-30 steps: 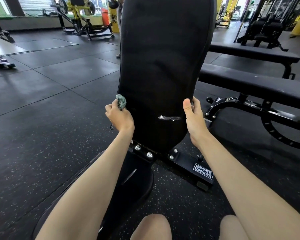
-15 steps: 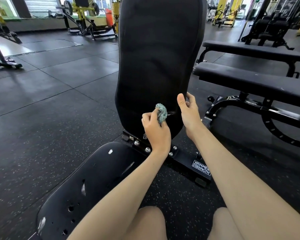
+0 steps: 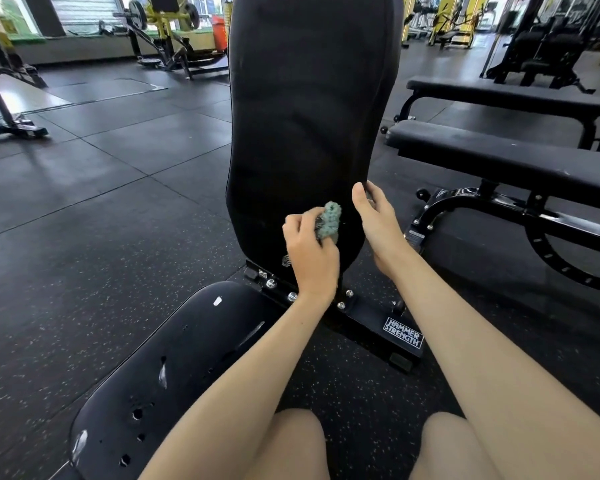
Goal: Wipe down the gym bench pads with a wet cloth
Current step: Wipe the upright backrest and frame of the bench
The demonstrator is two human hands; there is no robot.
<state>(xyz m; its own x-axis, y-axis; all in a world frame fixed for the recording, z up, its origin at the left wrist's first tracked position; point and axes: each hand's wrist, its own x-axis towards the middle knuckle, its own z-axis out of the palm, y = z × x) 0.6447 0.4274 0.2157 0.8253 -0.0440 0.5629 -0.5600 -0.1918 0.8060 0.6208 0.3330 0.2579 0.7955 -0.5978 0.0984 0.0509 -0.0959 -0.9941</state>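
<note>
On back pad [image 3: 309,116] – left hand [image 3: 310,254] presses cloth [image 3: 329,221]

You work in even, fairly bright daylight from the windows [image 3: 80,15] at far left and from openings at far right, both blown out to white. The rubber floor [image 3: 118,161] carries a pale sheen from them, and the seat pad [image 3: 187,358] shows a thin streak of glare. The back pad [image 3: 309,116] stays dark, with faint reflections. Shadows under the flat bench [image 3: 499,157] are soft. The wide lens bows lines near the edges. The far machines and the cloth [image 3: 329,221] in your left hand [image 3: 309,251] look slightly smeared.
</note>
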